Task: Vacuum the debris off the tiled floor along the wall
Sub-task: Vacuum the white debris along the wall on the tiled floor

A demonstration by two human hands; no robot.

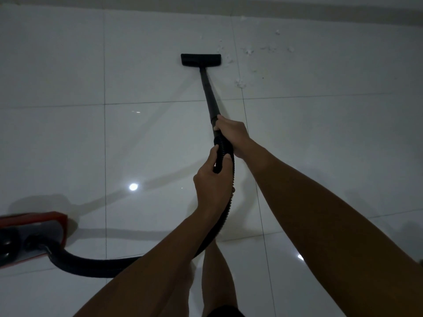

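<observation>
A black vacuum wand (207,92) runs from my hands to a flat black floor nozzle (201,59) that rests on the white tiled floor (68,65). My right hand (232,133) grips the wand's lower end. Just below it, my left hand (211,179) holds the ribbed black hose (225,202). Small white debris (249,51) lies scattered to the right of the nozzle, with another clump of debris nearer me (240,83). More bits lie near the wall's base (320,12).
The red and black vacuum body (32,236) sits on the floor at the lower left, its hose curving under my left forearm. My bare leg (217,271) stands below my hands. Ceiling lights reflect off the glossy tiles.
</observation>
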